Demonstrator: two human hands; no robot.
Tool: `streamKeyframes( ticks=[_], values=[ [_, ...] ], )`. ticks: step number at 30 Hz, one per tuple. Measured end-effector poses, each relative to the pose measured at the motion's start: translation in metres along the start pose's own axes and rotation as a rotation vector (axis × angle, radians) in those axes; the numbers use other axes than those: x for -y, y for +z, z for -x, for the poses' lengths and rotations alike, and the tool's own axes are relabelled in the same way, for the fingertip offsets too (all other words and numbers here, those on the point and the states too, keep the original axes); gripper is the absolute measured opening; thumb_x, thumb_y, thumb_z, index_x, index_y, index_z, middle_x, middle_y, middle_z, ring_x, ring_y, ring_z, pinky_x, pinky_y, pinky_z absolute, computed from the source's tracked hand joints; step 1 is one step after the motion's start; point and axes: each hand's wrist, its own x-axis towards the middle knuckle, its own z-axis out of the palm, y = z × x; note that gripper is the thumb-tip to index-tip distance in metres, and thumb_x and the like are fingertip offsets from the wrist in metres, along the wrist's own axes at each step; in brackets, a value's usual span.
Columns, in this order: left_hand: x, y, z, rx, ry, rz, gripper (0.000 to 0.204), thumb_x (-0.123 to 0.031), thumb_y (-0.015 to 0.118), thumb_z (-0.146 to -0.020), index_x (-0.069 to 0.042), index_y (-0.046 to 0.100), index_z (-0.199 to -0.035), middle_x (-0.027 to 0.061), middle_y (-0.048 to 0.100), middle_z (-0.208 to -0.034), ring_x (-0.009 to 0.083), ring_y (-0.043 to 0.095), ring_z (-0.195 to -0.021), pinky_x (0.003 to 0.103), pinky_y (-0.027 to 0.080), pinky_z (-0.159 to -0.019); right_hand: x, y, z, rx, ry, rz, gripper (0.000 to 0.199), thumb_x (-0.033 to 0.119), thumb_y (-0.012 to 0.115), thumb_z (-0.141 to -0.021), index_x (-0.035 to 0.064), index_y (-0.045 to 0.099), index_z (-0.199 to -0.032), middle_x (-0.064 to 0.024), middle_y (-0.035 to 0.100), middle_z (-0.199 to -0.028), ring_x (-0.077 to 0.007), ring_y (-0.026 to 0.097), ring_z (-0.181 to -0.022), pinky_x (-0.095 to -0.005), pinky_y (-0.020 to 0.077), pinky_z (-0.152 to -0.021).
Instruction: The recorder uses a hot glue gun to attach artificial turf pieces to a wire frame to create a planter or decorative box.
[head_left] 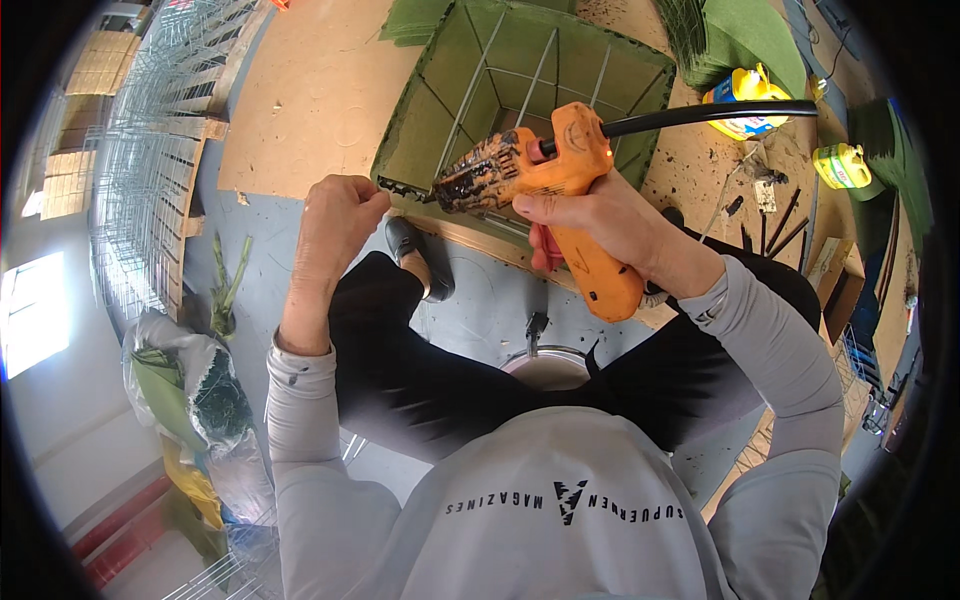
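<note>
My right hand (630, 225) grips an orange hot glue gun (592, 265), its nozzle end crusted with black glue and pointing left. A long black glue stick (710, 114) runs out of its rear to the right. The nozzle is at the near left corner of a box (405, 150), a wire frame lined with green material, with dark glue along its edges. At that same corner my left hand (340, 215) is closed, thumb against curled fingers. Whatever those fingers pinch, if anything, is hidden.
The box rests on a brown board tabletop (300, 130). Yellow jugs (842, 166), green sheets (745, 45) and loose black glue sticks (785, 220) lie to the right. Wire grids (150, 170) are stacked at left, above a clear plastic bag (225, 440) of green material.
</note>
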Motion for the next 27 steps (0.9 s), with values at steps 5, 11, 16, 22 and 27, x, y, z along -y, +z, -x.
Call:
streamKeyframes(
  ticks=[5, 11, 16, 22, 27],
  values=[
    [0.001, 0.001, -0.001, -0.002, 0.005, -0.019, 0.027, -0.019, 0.061, -0.083, 0.007, 0.069, -0.077, 0.0091, 0.064, -0.060, 0.0122, 0.063, -0.056, 0.026, 0.050, -0.056, 0.000, -0.003, -0.002, -0.034, 0.019, -0.009, 0.023, 0.020, 0.069, -0.087, 0.0006, 0.058, -0.092, -0.0074, 0.060, -0.064, -0.0186, 0.063, -0.053, -0.0310, 0.0504, -0.050],
    [-0.001, 0.001, 0.000, -0.021, -0.001, -0.006, 0.026, -0.020, 0.062, -0.079, 0.005, 0.070, -0.078, 0.0121, 0.062, -0.058, 0.0188, 0.063, -0.055, 0.032, 0.050, -0.058, 0.000, -0.007, 0.000, -0.006, 0.051, 0.034, 0.027, 0.022, 0.068, -0.089, 0.0025, 0.053, -0.100, -0.0069, 0.061, -0.070, -0.0173, 0.063, -0.057, -0.0294, 0.0497, -0.054],
    [0.002, 0.001, -0.001, -0.002, 0.004, -0.019, 0.027, -0.019, 0.061, -0.082, 0.006, 0.069, -0.077, 0.0086, 0.063, -0.059, 0.0125, 0.062, -0.055, 0.027, 0.050, -0.055, 0.000, -0.007, 0.002, 0.017, 0.013, 0.029, 0.026, 0.023, 0.068, -0.090, 0.0023, 0.054, -0.096, -0.0074, 0.061, -0.070, -0.0173, 0.062, -0.056, -0.0293, 0.0494, -0.053],
    [0.006, 0.004, -0.001, -0.018, 0.021, -0.009, 0.027, -0.020, 0.061, -0.082, 0.006, 0.068, -0.077, 0.0084, 0.063, -0.060, 0.0123, 0.062, -0.056, 0.027, 0.049, -0.055, 0.003, -0.004, 0.008, 0.003, 0.035, 0.038, 0.026, 0.024, 0.070, -0.087, 0.0020, 0.056, -0.089, -0.0064, 0.059, -0.064, -0.0183, 0.062, -0.053, -0.0315, 0.0498, -0.049],
    [0.006, 0.004, -0.002, -0.010, 0.036, -0.037, 0.028, -0.020, 0.062, -0.083, 0.007, 0.068, -0.077, 0.0087, 0.063, -0.060, 0.0126, 0.062, -0.055, 0.027, 0.049, -0.055, 0.000, -0.007, 0.009, -0.014, 0.010, 0.036, 0.027, 0.025, 0.070, -0.087, 0.0023, 0.056, -0.089, -0.0057, 0.059, -0.064, -0.0177, 0.062, -0.053, -0.0310, 0.0496, -0.049]
  ],
)
